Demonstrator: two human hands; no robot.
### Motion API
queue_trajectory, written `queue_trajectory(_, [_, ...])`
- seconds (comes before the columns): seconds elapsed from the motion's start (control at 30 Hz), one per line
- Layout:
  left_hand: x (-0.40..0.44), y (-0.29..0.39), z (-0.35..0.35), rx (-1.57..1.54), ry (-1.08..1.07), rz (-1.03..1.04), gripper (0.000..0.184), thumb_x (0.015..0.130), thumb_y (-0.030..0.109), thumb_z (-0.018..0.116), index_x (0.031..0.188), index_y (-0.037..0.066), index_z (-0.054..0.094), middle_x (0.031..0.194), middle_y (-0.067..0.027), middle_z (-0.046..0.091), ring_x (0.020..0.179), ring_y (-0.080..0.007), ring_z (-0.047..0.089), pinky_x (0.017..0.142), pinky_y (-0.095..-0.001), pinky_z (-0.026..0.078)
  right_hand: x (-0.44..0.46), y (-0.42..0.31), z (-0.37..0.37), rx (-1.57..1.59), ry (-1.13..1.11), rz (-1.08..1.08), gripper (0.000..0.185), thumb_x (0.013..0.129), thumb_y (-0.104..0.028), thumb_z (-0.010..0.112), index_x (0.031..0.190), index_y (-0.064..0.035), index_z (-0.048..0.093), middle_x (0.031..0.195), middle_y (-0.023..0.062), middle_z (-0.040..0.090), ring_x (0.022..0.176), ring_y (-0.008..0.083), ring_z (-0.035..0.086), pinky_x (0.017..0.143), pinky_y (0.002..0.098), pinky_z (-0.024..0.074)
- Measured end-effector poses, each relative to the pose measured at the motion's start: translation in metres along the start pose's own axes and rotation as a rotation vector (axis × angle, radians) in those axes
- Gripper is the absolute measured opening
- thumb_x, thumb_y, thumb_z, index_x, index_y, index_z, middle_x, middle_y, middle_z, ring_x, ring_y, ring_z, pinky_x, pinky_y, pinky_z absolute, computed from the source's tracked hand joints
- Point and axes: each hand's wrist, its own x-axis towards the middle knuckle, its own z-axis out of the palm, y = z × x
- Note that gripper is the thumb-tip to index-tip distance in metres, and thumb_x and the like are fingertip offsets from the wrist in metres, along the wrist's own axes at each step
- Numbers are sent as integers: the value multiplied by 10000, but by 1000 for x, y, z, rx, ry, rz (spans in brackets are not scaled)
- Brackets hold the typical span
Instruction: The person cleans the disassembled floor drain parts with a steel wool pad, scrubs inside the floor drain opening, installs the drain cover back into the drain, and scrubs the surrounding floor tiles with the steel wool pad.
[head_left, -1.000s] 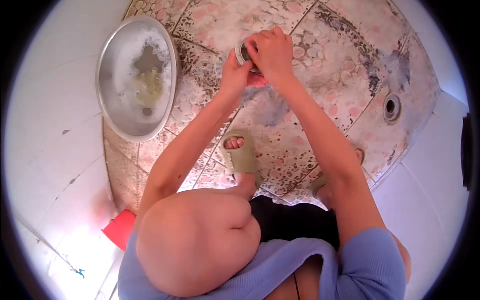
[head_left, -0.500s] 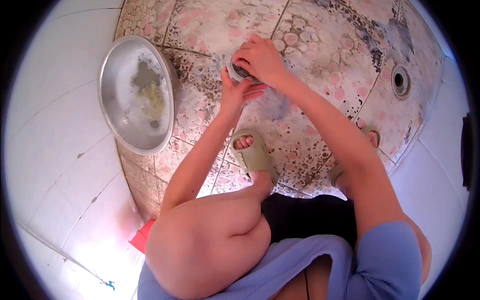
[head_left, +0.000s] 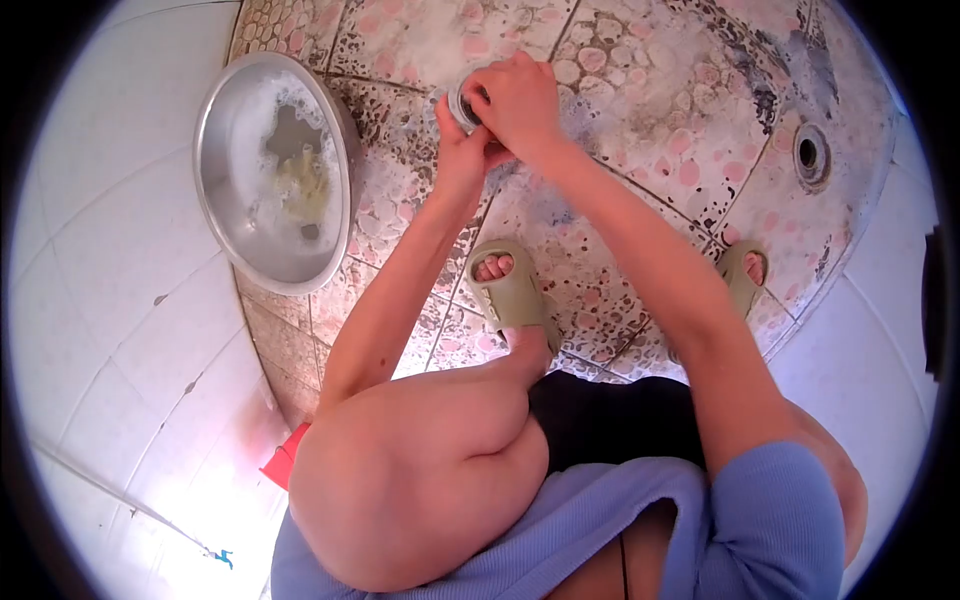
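Observation:
A small round, pale-rimmed container (head_left: 461,106) with a dark inside is held between both hands above the tiled floor. My left hand (head_left: 463,152) is wrapped round its lower side, with the thumb near the rim. My right hand (head_left: 517,100) is over its right side, fingers curled into or against the opening; whether those fingers hold anything is hidden. To the left stands a metal basin (head_left: 218,190) with foamy water and something yellowish in it.
A round floor drain (head_left: 811,156) lies at the right. Green slippers (head_left: 503,295) are on my feet below the hands. A red object (head_left: 284,458) shows beside my knee at lower left. White tiled walls (head_left: 120,290) flank the floor.
The camera view has shifted, moving the basin and floor in the picture. My right hand's fingers have moved slightly at the container's opening, and my left hand still holds it.

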Motion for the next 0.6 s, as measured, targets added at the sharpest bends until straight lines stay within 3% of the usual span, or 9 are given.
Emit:
queue_trajectory(0.07, [-7,18,-5,-89,-92,-67,587,852,-32,374,1326,158,84,1106,-169,508,914,-312,625,753,-415,558,1,14,-13,90,-130,-166,62,739,-203,601,721,-164,646,754,-21,586,883,183,504,789,342,384])
queue_trajectory(0.17, [-11,18,-12,-176,-184,-118,578,856,-23,380,1322,156,89,1086,-165,521,874,-313,636,737,-402,561,8,30,-21,126,-78,-564,53,732,-198,612,721,-159,645,759,-21,597,876,188,512,776,347,395])
queue_trajectory(0.27, [-6,24,-6,-145,-203,-60,571,855,-19,375,1322,143,89,1098,-175,521,882,-330,635,750,-409,563,15,22,-18,-17,151,-425,38,715,-188,624,712,-153,641,756,-34,594,871,183,512,784,340,395])
queue_trajectory(0.37, [-5,21,3,-51,-67,60,545,854,-15,370,1311,134,116,1100,-193,527,861,-340,641,744,-413,568,16,0,-9,-118,218,-74,38,710,-181,626,710,-144,631,757,-44,581,869,172,506,796,333,390])
queue_trajectory(0.4, [-3,21,6,-19,-13,111,534,853,-13,369,1307,132,129,1098,-199,531,847,-341,644,737,-412,570,16,0,-12,-32,159,-121,40,709,-182,627,706,-142,629,755,-42,584,862,172,508,794,333,390])
queue_trajectory(0.47, [-2,36,-10,-40,-105,13,484,850,-12,364,1263,113,144,1081,-217,530,762,-314,656,680,-387,577,21,3,-20,133,43,-213,45,705,-182,627,697,-138,625,752,-37,592,848,171,513,790,332,390])
queue_trajectory(0.57, [-8,38,-17,-85,-140,-66,460,848,-14,366,1241,101,156,1053,-229,540,662,-290,657,634,-366,577,25,17,-32,123,22,-648,42,702,-164,621,687,-124,625,750,-12,616,823,186,523,786,335,396])
queue_trajectory(0.6, [-7,38,-16,-97,-146,-73,460,848,-15,368,1240,101,158,1043,-230,545,633,-284,655,626,-362,576,25,16,-31,75,69,-592,44,700,-163,623,689,-121,626,748,-7,619,819,190,526,784,334,398])
